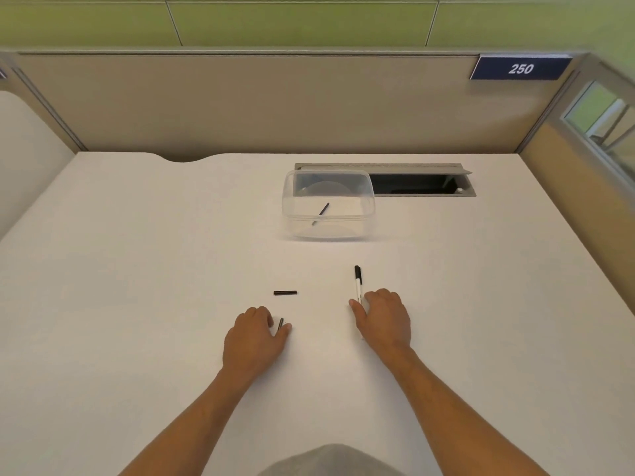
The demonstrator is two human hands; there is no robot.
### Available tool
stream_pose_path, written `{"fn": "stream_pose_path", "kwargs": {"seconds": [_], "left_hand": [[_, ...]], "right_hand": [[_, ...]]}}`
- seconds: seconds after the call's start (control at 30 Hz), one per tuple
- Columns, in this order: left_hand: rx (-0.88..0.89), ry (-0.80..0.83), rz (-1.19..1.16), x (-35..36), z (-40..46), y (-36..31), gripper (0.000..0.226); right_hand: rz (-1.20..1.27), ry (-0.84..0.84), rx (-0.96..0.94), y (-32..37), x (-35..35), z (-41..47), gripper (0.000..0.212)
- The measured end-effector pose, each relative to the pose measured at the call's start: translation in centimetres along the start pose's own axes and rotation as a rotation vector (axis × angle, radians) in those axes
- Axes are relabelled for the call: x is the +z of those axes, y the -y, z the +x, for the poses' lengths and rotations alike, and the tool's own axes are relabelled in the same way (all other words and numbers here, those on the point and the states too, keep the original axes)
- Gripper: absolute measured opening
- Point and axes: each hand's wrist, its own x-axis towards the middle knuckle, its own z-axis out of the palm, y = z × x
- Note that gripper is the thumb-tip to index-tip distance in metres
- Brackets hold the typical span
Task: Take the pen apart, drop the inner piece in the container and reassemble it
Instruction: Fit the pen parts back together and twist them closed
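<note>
1. Left hand (252, 333) down on the bench (137, 286), fingers (264, 314) curled, thumb and fingertips pinching a small dark pen piece (280, 323).
2. Right hand (383, 317) fingers curled over the lower end of the white pen barrel (358, 285); grip hidden, cannot tell.
3. Black cap (285, 292) loose just beyond the left fingers.
4. Thin inner piece (320, 214) inside the clear container (328, 204), well beyond both hands.

One clear container (328, 204) with one thin inner piece (321, 213), one pen body (357, 282), two small dark pen parts (285, 292), two hands (255, 334).
</note>
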Motion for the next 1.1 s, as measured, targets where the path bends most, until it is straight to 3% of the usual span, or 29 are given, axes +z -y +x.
{"fn": "stream_pose_path", "kwargs": {"seconds": [0.13,0.47,0.63,0.77,1.1], "left_hand": [[-0.070,0.106,0.062,-0.3,0.0,-0.9,0.030],[-0.033,0.230,0.166,-0.6,0.7,-1.7,0.020],[-0.024,0.292,0.157,-1.2,0.9,-1.7,0.027],[-0.075,0.307,-0.098,-1.5,1.3,-1.7,0.027],[-0.182,0.230,-0.625,-2.3,1.6,-3.6,0.015]], "right_hand": [[0.007,0.039,0.023,0.6,0.0,-0.2,0.030],[-0.113,0.125,0.028,1.7,-0.9,-0.2,0.011],[-0.129,0.126,0.048,2.0,-1.3,-0.4,0.010],[0.148,0.067,0.135,2.2,-1.6,-0.8,0.017],[1.301,0.156,0.349,2.2,-2.2,-1.3,0.022]]}}
